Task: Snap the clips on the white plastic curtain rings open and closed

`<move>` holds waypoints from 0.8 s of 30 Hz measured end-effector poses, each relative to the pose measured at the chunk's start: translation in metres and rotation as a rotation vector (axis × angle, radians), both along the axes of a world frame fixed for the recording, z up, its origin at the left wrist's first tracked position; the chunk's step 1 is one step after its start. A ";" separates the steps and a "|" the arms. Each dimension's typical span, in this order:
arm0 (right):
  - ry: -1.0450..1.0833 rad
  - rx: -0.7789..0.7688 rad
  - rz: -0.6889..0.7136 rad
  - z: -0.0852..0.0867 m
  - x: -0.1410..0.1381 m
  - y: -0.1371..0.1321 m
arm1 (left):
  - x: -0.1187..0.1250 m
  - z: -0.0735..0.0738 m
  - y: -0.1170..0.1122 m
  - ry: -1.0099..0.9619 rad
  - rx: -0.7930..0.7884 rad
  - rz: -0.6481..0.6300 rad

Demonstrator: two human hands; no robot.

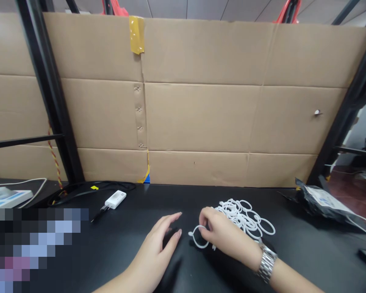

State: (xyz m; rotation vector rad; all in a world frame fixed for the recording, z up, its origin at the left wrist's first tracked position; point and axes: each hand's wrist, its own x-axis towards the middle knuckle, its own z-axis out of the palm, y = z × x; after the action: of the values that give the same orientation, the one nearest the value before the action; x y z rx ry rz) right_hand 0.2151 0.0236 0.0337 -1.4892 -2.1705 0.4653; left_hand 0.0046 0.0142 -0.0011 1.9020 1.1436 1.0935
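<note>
Between the thumb and fingers of my right hand (218, 232) is a white plastic ring (198, 244) with a small knob, which looks like a shower curtain ring. Just behind that hand, partly covered by it, lies a tangled pile of similar white rings (245, 221). A second small white knob shows under the right hand; what it belongs to is hidden. My left hand (158, 244) hovers left of the held ring, thumb and fingers apart, with nothing in it. A gap separates its fingertips from the ring.
A white power adapter (116, 199) lies at the left on the black table (158, 199), near dark cables (110, 185). The far left holds a power strip (10, 199). To the right is a black plastic package (320, 199). A cardboard wall (201, 118) closes off the back.
</note>
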 end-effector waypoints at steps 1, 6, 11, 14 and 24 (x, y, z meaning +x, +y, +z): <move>0.049 -0.044 0.000 0.001 0.001 -0.001 | 0.000 0.001 0.000 0.003 0.000 0.005; 0.266 -0.313 0.032 0.002 0.004 0.002 | -0.001 0.002 0.003 -0.011 0.016 0.017; 0.358 -0.410 0.020 -0.002 -0.005 -0.003 | -0.002 0.001 0.008 -0.033 0.027 0.031; 0.347 -0.452 0.073 -0.007 -0.019 -0.017 | -0.003 0.001 0.010 -0.038 0.041 0.040; 0.499 -0.408 -0.009 -0.018 -0.031 -0.022 | -0.004 -0.004 0.012 -0.030 0.041 0.033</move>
State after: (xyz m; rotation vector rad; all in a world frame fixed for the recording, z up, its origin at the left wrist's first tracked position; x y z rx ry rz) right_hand 0.1840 0.0020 0.0153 -1.3833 -1.7355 1.1930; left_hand 0.0006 0.0266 -0.0049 1.8973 1.1483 1.1681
